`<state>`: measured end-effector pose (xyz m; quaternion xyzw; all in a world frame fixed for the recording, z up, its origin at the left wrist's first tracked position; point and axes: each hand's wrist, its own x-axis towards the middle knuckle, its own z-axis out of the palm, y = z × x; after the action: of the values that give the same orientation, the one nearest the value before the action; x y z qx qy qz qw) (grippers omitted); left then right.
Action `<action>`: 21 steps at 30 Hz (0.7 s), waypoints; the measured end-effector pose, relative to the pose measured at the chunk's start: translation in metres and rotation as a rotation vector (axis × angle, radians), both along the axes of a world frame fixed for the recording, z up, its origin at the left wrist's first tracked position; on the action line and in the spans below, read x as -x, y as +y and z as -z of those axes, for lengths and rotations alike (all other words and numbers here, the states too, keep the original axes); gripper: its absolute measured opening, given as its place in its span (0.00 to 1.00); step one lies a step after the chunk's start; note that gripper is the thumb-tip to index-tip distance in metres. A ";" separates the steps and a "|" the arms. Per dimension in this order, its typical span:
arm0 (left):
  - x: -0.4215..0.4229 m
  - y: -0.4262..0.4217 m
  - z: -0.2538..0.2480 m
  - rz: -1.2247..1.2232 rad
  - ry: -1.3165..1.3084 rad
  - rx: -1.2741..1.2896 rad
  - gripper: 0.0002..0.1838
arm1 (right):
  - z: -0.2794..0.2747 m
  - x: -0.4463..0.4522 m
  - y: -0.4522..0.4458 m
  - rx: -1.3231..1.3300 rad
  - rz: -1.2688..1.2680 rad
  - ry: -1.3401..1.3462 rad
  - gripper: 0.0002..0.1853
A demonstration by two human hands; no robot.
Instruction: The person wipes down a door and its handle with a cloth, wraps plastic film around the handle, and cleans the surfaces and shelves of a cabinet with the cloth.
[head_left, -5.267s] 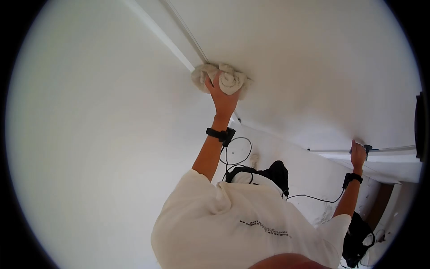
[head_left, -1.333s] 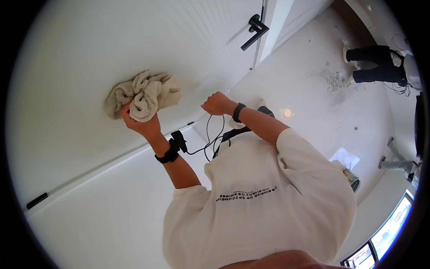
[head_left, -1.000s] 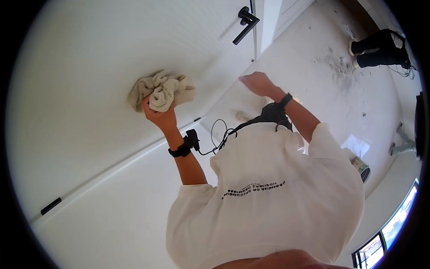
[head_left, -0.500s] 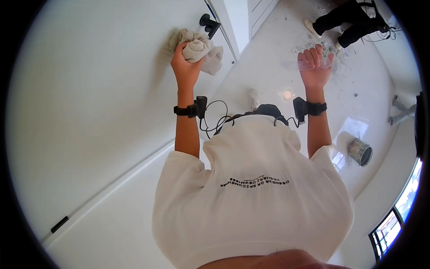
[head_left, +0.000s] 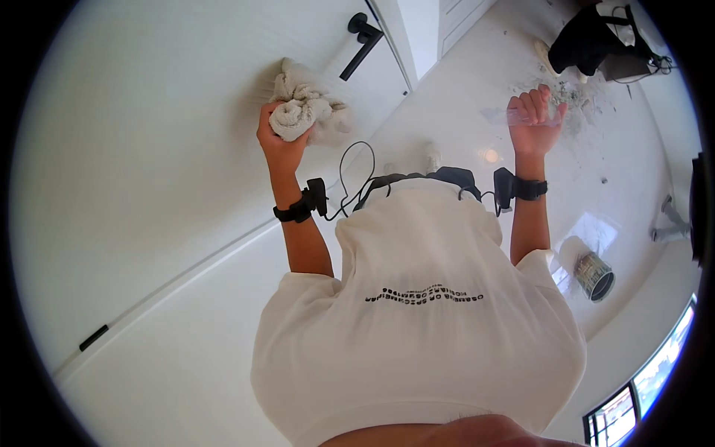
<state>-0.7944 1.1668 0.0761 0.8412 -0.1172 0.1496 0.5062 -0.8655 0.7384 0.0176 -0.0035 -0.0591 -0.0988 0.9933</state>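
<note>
My left hand (head_left: pixel 281 145) is closed around a bunched, off-white cloth (head_left: pixel 296 118), whose folds press against the white door (head_left: pixel 171 134). The black door handle (head_left: pixel 363 51) is above and to the right of the cloth. On the other side, my right hand (head_left: pixel 535 127) is raised with its fingers curled around a clear, see-through object (head_left: pixel 514 117) that looks like plastic. Its exact kind cannot be made out. Each wrist wears a black strap with a small box and a cable.
A stained bucket (head_left: pixel 593 276) lies tipped on the pale, shiny floor (head_left: pixel 462 194). Debris (head_left: pixel 573 104) is scattered near another person's dark-trousered legs (head_left: pixel 585 41). Another pair of legs (head_left: pixel 672 220) shows at the right edge, above a window (head_left: pixel 625 406).
My left hand has moved down and left with the cloth, away from the handle, which now shows in full. My right hand keeps its curled pose. The view has shifted slightly.
</note>
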 end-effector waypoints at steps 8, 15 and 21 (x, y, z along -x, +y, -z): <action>-0.009 0.020 0.019 0.138 0.368 -0.025 0.35 | -0.007 -0.087 0.036 -0.126 -0.163 -0.093 0.33; -0.022 0.024 0.050 0.362 0.639 -0.230 0.41 | -0.033 -0.117 0.082 -0.156 -0.333 -0.286 0.33; -0.035 0.018 0.078 0.486 0.389 -0.168 0.37 | -0.030 -0.133 0.110 -0.060 -0.377 -0.248 0.35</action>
<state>-0.7597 1.1851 -0.0023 0.8404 -0.2277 -0.1494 0.4687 -0.7326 0.8488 0.0478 0.0492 -0.1776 0.0872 0.9790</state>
